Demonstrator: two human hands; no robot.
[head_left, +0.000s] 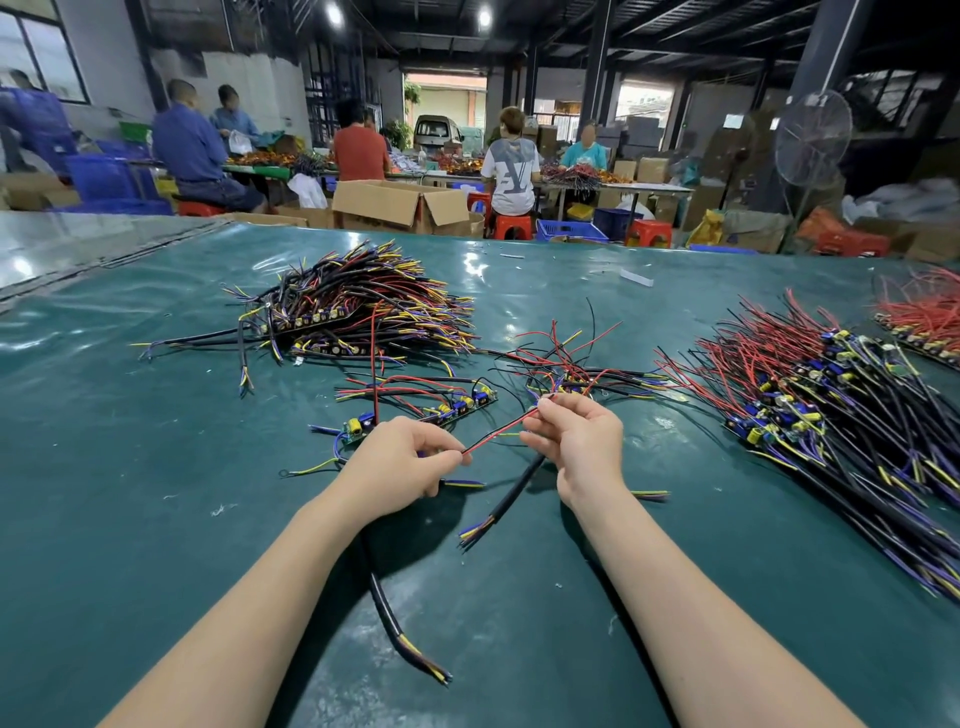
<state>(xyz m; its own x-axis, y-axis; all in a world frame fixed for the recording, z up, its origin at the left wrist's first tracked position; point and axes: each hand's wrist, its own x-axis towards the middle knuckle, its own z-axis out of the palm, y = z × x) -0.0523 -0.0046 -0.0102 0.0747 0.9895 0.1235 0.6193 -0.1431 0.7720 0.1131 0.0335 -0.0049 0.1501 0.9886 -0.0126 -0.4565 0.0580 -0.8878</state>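
Observation:
My left hand (404, 456) and my right hand (577, 441) hover over the green table (156, 467), each pinching an end of a thin red and black wire pair (498, 430) stretched between them. The left fingertips pinch its lower end; the right fingertips pinch it higher up near a tangle of loose wires (566, 364). A thick black cable (511, 499) with coloured cores hangs below my right hand. Another black cable (395, 623) runs from under my left wrist toward me. A strip of small circuit boards (447, 408) lies just beyond my left hand.
A heap of wired boards (363, 306) lies at the far left centre. A long pile of red, black and purple wired boards (831, 415) fills the right side, with more red wires (919, 312) at the far right. Several people sit at tables behind, among cardboard boxes (395, 205).

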